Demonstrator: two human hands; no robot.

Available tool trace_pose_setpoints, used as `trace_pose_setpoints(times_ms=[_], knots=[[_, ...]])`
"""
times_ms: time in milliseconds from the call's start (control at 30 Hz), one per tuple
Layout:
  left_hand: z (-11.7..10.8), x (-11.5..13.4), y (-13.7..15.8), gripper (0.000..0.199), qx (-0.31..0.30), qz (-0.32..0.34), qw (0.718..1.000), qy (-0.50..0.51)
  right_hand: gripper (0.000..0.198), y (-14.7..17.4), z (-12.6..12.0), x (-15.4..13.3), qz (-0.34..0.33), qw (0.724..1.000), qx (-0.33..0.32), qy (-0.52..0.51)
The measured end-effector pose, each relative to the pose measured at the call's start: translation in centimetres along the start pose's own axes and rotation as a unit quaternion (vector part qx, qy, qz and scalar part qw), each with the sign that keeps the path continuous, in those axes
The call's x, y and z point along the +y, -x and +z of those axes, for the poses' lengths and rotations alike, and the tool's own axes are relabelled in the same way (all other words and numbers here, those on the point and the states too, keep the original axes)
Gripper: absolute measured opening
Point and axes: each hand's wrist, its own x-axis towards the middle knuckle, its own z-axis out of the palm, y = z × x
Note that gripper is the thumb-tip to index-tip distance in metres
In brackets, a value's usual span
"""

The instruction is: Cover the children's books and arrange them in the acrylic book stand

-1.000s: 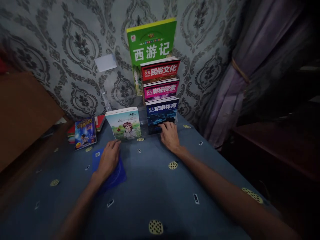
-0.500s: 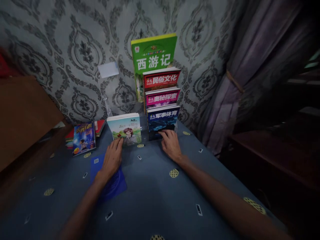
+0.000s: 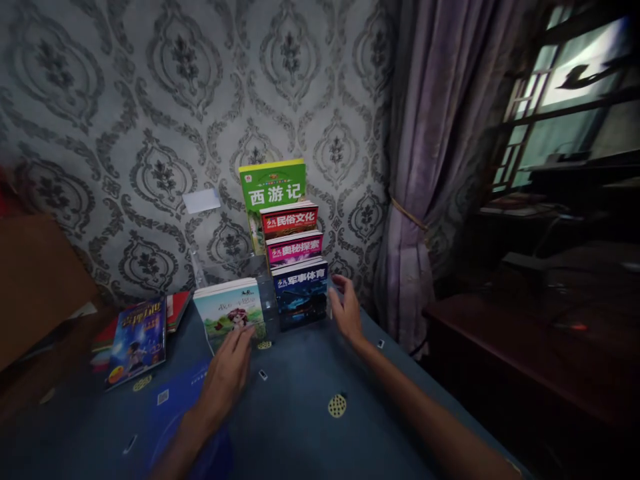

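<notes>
My left hand (image 3: 233, 363) reaches to the front of a pale teal book (image 3: 233, 308) with a cartoon child on its cover. Its fingers are stretched out over the lower cover; I cannot tell whether they touch it. Beside the right edge of a dark blue book (image 3: 303, 297), my right hand (image 3: 347, 310) is open, thumb and fingers apart. Behind the dark blue book, a pink book (image 3: 295, 250), a red book (image 3: 290, 222) and a tall green book (image 3: 275, 180) rise in steps. A clear stand (image 3: 199, 270) holds these books, leaning back.
On the left, a blue-purple book (image 3: 137, 340) lies against red books (image 3: 177, 309). A flat blue sheet (image 3: 175, 407) is on the patterned tablecloth (image 3: 300, 407). A brown box (image 3: 40, 287) is at far left; a curtain (image 3: 415, 167) hangs right of the papered wall.
My right hand has moved from the dark blue book's front cover to its right side, fingers opening. My left hand stays near the teal book. The head view has tilted up and turned right.
</notes>
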Motion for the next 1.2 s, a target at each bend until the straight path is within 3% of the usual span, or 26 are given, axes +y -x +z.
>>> trace_pose_setpoints(times_ms=[233,400,733,900,1000,1100,1200], knots=[[0.0,3.6,-4.9,0.037,-0.014,0.023,0.999,0.031,0.051,-4.7,1.2,-1.7,0.033,0.994,-0.009,-0.104],[-0.3,4.1,-5.8,0.036,-0.002,0.029,0.999,0.028,0.049,-6.0,1.4,-2.3,0.023,0.992,-0.02,-0.119],[-1.0,1.1,0.2,0.037,0.02,0.036,0.999,0.014,0.054,-5.8,1.0,-1.9,0.022,0.992,-0.035,-0.123],[-1.9,-1.5,3.9,0.04,0.013,-0.023,1.0,0.013,0.056,-5.7,1.3,-2.0,0.025,0.993,-0.037,-0.111],[-2.6,-2.8,5.4,0.037,0.028,-0.062,0.998,0.011,0.055,-5.2,1.3,-2.7,0.029,0.996,0.009,-0.082],[-3.1,-4.4,6.6,0.035,0.056,-0.109,0.992,0.008,0.045,-3.2,1.1,-4.7,-0.009,0.996,0.091,-0.023],[-3.6,-6.7,7.4,0.033,0.092,-0.159,0.983,-0.009,0.035,0.8,1.4,-7.4,-0.095,0.993,0.074,0.003]])
